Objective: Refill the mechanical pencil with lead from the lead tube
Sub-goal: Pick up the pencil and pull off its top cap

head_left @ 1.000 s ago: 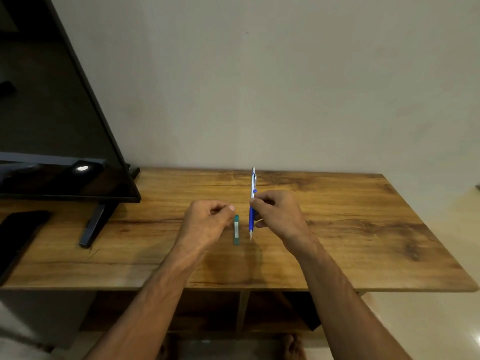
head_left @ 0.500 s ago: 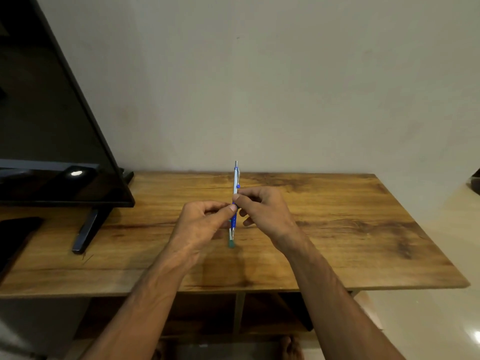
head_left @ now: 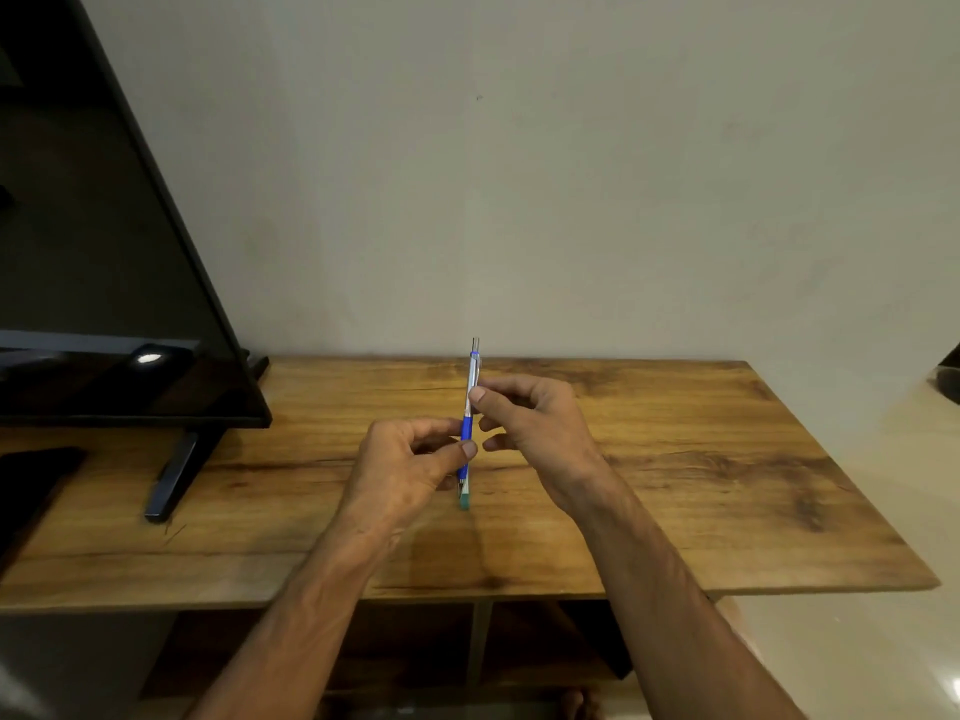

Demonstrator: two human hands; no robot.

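The blue and clear mechanical pencil (head_left: 471, 387) stands nearly upright above the wooden table (head_left: 675, 459), its tip pointing down. My right hand (head_left: 530, 428) pinches its clear upper barrel between thumb and fingers. My left hand (head_left: 405, 459) pinches the blue grip section lower down with thumb and forefinger. The small teal lead tube (head_left: 464, 500) lies on the table just below the pencil tip, mostly hidden behind the pencil and my left hand.
A black TV screen (head_left: 104, 304) on a dark stand foot (head_left: 176, 475) takes up the table's left part. A dark flat object (head_left: 31, 485) lies at the far left edge. Open shelves show under the table.
My right hand carried the pencil leftward over the lead tube. My left hand, apart from the pencil a second ago, now pinches its blue grip.
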